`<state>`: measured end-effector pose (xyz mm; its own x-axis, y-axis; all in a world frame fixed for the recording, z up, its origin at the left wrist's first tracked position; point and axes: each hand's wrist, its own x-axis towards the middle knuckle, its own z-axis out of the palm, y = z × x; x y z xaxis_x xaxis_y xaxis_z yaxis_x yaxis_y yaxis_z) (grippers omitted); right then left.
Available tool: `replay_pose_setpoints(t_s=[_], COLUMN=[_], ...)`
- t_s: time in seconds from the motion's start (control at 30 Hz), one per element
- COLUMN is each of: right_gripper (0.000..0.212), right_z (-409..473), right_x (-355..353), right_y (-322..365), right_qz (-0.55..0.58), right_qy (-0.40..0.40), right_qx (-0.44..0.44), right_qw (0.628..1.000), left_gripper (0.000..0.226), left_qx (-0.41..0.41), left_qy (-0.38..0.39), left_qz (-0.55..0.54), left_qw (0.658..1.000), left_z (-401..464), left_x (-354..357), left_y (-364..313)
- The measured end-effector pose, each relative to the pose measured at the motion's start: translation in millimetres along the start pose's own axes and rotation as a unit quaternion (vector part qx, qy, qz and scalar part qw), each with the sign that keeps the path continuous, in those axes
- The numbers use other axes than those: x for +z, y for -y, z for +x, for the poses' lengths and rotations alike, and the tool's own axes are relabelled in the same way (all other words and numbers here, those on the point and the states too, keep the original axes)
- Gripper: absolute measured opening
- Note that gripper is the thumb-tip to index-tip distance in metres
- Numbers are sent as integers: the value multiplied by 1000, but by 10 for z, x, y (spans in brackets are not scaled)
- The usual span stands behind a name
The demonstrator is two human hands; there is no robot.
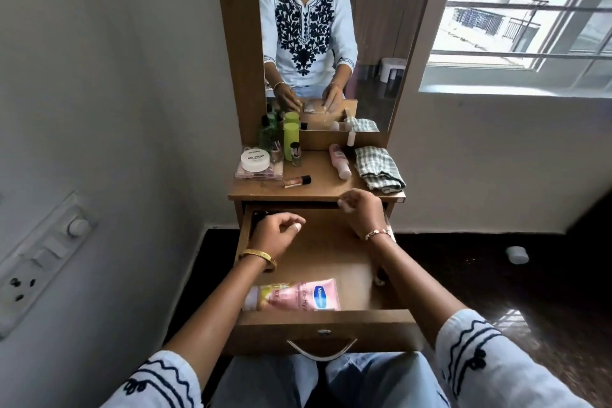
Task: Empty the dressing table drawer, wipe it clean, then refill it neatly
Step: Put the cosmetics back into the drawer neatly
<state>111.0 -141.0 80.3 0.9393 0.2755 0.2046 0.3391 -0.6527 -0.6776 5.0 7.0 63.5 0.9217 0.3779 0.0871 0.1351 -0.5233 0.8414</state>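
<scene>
The wooden drawer (326, 325) of the dressing table is pulled out toward me. A pink lotion tube (309, 297) lies across its front, with a yellowish tube (265, 295) beside it on the left. My left hand (275, 235) is at the drawer's back left, fingers curled next to a small dark object (260, 218); I cannot tell whether it holds it. My right hand (361, 212) hovers at the back right, under the tabletop edge, fingers curled with nothing visible in them. A folded checked cloth (379, 169) lies on the tabletop's right side.
The tabletop (318, 190) carries a white nail polish remover jar (254, 159), green bottles (291, 139), a pink bottle (340, 161) and a small brown bottle (297, 181) lying flat. Behind stands a mirror (374, 43). A wall with a socket panel (43, 258) is on the left.
</scene>
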Motion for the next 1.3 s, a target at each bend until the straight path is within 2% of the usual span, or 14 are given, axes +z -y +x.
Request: replay_pose_setpoints(t_s=[0.13, 0.3, 0.43, 0.53, 0.6, 0.97, 1.1, 1.2, 1.3], right_gripper=[26, 42, 66, 44, 39, 35, 30, 28, 27], right_z=[444, 787, 859, 877, 868, 739, 490, 144, -228], right_x=[-82, -26, 10, 31, 51, -37, -206, -237, -189], right_y=[197, 193, 197, 178, 173, 208, 257, 300, 315], right_qz=[-68, -75, -40, -94, -115, -56, -46, -4, 18], right_qy=[-19, 24, 13, 32, 41, -45, -74, -92, -96], right_qx=[23, 93, 148, 139, 134, 107, 61, 28, -20], right_qw=[997, 993, 988, 985, 983, 992, 994, 995, 995], left_gripper=[16, 14, 16, 17, 17, 18, 17, 18, 23], left_qx=[20, 10, -3, -11, -17, -51, -75, -127, -159], left_qy=[-19, -24, -23, -23, -23, -39, -55, -74, -54], left_qz=[-48, -84, -113, -137, -148, -194, -213, -238, -272], left_qw=[998, 996, 993, 990, 989, 979, 973, 960, 948], left_z=[318, 585, 697, 742, 755, 625, 520, 471, 354], left_x=[16, 72, 89, 97, 111, 139, 150, 154, 142], left_y=[-313, -454, -492, -485, -486, -449, -518, -555, -582])
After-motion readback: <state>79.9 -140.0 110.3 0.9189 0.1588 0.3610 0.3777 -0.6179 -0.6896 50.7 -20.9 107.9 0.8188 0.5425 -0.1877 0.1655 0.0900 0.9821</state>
